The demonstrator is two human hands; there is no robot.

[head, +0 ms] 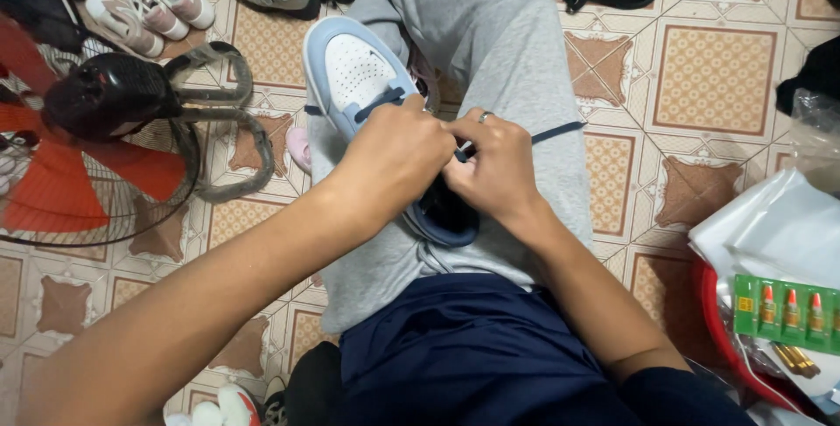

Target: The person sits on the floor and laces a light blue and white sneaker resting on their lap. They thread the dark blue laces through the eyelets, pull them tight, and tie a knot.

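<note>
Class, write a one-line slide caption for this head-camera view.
Both hands, left and right, thread a dark lace through a blue-and-white sneaker resting on the lap.

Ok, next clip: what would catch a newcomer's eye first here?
The blue-and-white sneaker on the grey-trousered lap at centre, with both hands meeting over it: the left hand and right hand pinch a dark lace. Next, the red-bladed fan on the tiled floor at left, and the green glue pack at lower right.
</note>
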